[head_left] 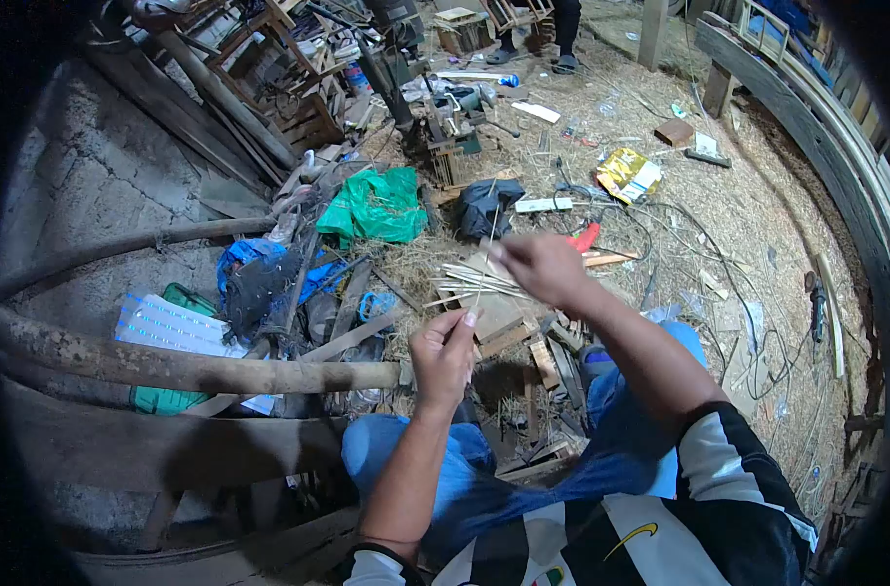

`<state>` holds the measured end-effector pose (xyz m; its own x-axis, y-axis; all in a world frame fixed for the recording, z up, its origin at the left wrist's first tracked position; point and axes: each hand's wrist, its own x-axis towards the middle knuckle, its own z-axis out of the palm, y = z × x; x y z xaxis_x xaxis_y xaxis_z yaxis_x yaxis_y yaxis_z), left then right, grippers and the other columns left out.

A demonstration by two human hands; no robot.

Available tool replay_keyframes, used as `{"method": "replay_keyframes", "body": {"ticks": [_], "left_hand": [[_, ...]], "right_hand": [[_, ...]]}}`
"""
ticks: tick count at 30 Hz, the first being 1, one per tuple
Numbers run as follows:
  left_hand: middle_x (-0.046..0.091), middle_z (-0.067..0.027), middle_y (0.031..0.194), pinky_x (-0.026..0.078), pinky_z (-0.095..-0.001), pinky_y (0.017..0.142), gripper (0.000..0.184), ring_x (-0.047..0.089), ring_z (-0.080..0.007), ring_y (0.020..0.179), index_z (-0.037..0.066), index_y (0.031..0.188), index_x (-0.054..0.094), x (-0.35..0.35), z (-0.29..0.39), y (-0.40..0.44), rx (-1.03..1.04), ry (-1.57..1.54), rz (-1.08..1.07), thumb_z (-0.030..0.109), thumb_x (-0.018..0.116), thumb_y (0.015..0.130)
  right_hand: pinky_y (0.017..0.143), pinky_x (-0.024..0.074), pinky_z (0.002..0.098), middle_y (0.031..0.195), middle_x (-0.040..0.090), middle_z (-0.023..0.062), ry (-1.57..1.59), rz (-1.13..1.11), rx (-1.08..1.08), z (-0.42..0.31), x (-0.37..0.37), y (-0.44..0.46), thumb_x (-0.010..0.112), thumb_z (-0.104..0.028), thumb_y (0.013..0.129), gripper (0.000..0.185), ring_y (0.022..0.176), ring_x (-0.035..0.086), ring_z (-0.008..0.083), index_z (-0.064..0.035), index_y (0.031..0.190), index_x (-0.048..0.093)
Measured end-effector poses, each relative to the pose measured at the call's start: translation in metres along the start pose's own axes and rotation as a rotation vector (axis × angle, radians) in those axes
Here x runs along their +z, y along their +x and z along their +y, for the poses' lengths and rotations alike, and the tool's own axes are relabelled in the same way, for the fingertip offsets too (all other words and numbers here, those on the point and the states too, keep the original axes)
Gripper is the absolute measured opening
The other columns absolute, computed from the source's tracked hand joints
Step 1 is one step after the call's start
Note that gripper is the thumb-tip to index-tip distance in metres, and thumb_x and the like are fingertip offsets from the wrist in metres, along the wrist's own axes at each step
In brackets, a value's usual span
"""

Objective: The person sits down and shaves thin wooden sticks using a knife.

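Observation:
A thin light-coloured strip [479,294] runs upward between my two hands. My left hand [442,354] pinches its lower part between thumb and fingers. Higher and to the right, my right hand [542,266] is closed at the strip, its fingers partly blurred. Below and behind the hands, a bundle of pale thin sticks [464,279] lies on wooden blocks [496,317]. A black plastic bag [488,207] is just beyond my right hand, and a red object [583,236] shows beside that hand.
A green plastic bag [374,205] lies at the left, near a bamboo pole [201,370] crossing the left side. Cables and a gold packet [628,176] lie on the shavings-covered floor at the right. Another person's feet [565,64] show at the top.

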<state>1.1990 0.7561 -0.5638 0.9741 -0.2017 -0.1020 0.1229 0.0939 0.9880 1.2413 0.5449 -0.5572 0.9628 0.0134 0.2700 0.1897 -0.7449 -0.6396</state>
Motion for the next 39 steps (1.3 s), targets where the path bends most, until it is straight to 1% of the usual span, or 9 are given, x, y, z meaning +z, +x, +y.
{"method": "replay_keyframes", "body": {"ticks": [7,9,15,19,22,24,25,30,39], "left_hand": [[0.046,0.0050,0.051,0.029,-0.0223,0.035,0.021,0.036,-0.0030,0.037,-0.005,0.101,0.070,-0.003,0.002,0.003,-0.089,-0.156,-0.064,0.014,0.064,0.096],[0.046,0.0047,0.051,0.029,-0.0223,0.035,0.021,0.036,-0.0031,0.037,-0.006,0.102,0.070,-0.003,-0.001,0.004,-0.088,-0.147,-0.047,0.014,0.064,0.096],[0.046,0.0038,0.051,0.029,-0.0222,0.033,0.019,0.035,-0.0039,0.036,-0.004,0.101,0.070,-0.001,0.003,0.003,-0.070,-0.087,-0.053,0.013,0.064,0.096],[0.047,0.0025,0.052,0.031,-0.0222,0.034,0.018,0.036,-0.0044,0.036,-0.003,0.101,0.070,-0.002,-0.003,0.003,-0.078,-0.070,-0.058,0.013,0.063,0.097],[0.050,0.0013,0.054,0.033,-0.0225,0.034,0.020,0.039,-0.0057,0.037,-0.002,0.102,0.069,-0.002,0.002,0.004,-0.090,-0.122,-0.054,0.016,0.061,0.099],[0.051,0.0005,0.055,0.035,-0.0228,0.035,0.020,0.041,-0.0066,0.037,-0.001,0.103,0.068,0.001,0.003,0.004,-0.096,-0.153,-0.062,0.018,0.060,0.100],[0.053,-0.0007,0.057,0.037,-0.0232,0.036,0.021,0.045,-0.0077,0.039,0.000,0.103,0.066,0.004,0.003,0.005,-0.059,-0.151,-0.069,0.019,0.059,0.100],[0.064,-0.0057,0.066,0.045,-0.0226,0.045,0.021,0.059,-0.0112,0.049,0.001,0.103,0.064,0.009,-0.004,0.003,-0.029,-0.104,-0.151,0.021,0.058,0.101],[0.070,-0.0035,0.093,0.048,-0.0226,0.062,0.025,0.062,-0.0078,0.074,0.001,0.113,0.068,-0.007,-0.003,0.022,0.105,0.036,-0.073,0.019,0.066,0.096]], "right_hand": [[0.057,0.0435,0.0497,0.063,0.058,0.0200,0.048,0.085,-0.158,-0.009,0.008,-0.010,0.050,-0.044,0.101,0.046,0.064,0.060,0.0412,-0.0043,0.080,0.062],[0.057,0.0438,0.0495,0.064,0.059,0.0190,-0.040,0.024,0.101,0.009,0.004,0.002,0.052,-0.043,0.100,0.042,0.064,0.061,0.0401,-0.0060,0.083,0.064],[0.062,0.0480,0.0543,0.073,0.065,0.0188,0.014,-0.001,-0.065,-0.010,0.004,-0.010,0.049,-0.047,0.099,0.043,0.071,0.064,0.0426,-0.0095,0.088,0.068],[0.066,0.0497,0.0497,0.079,0.066,0.0213,-0.025,0.079,0.269,0.039,0.000,0.016,0.046,-0.048,0.101,0.048,0.075,0.066,0.0398,-0.0059,0.094,0.069],[0.057,0.0466,0.0395,0.071,0.065,0.0147,0.330,0.281,0.227,0.045,0.013,0.015,0.050,-0.046,0.101,0.049,0.060,0.061,0.0281,-0.0018,0.090,0.068],[0.048,0.0328,0.0248,0.068,0.056,-0.0015,1.064,0.126,0.377,0.028,0.023,-0.007,0.059,-0.044,0.099,0.043,0.057,0.048,0.0052,-0.0016,0.094,0.068],[0.047,0.0253,0.0198,0.070,0.054,-0.0045,1.065,0.096,0.400,0.008,0.027,-0.015,0.065,-0.040,0.096,0.036,0.055,0.041,0.0007,-0.0045,0.100,0.068],[0.067,0.0441,0.0292,0.072,0.061,0.0003,0.958,-0.031,0.199,-0.032,0.035,-0.033,0.072,-0.026,0.092,0.029,0.073,0.054,0.0070,0.0002,0.083,0.068],[0.064,0.0460,0.0267,0.072,0.061,0.0010,0.891,-0.093,0.117,-0.019,0.017,-0.022,0.067,-0.030,0.097,0.029,0.068,0.057,0.0074,-0.0020,0.087,0.065]]}}
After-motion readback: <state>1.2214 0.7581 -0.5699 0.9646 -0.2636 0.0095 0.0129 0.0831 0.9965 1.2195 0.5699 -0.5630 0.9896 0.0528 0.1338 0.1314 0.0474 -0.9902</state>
